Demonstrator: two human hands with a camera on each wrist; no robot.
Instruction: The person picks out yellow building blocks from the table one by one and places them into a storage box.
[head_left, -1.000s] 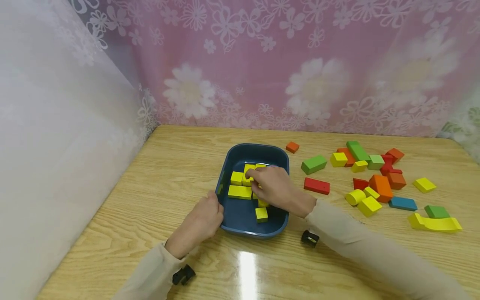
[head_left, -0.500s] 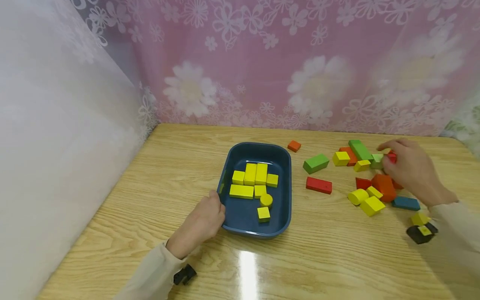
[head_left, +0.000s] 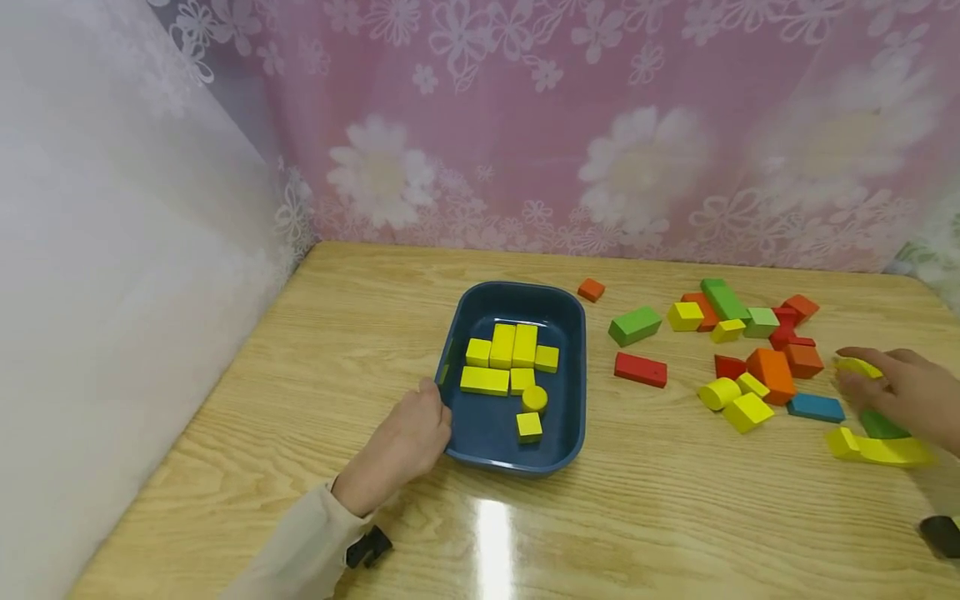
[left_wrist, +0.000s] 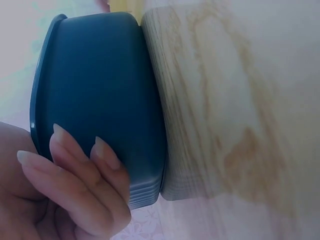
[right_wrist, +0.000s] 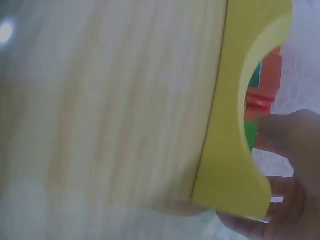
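Observation:
My left hand grips the near-left side of a dark blue plastic tub, its curled fingers against the outer wall in the left wrist view. Inside the tub lie several yellow blocks, among them a short cylinder. At the far right, my right hand pinches a flat yellow block between thumb and fingers. Just below that hand are a green block and a yellow arch block. The arch block stands large in the right wrist view, with the hand behind it.
Right of the tub, loose blocks are scattered: a red block, a green block, a small orange block and a blue block. Several mixed blocks cluster around an orange block. A pink flowered curtain hangs behind the wooden table.
My right hand has left the tub, crossed over the red and green blocks, and come down at the flat yellow block on the far right. My left hand stays on the tub.

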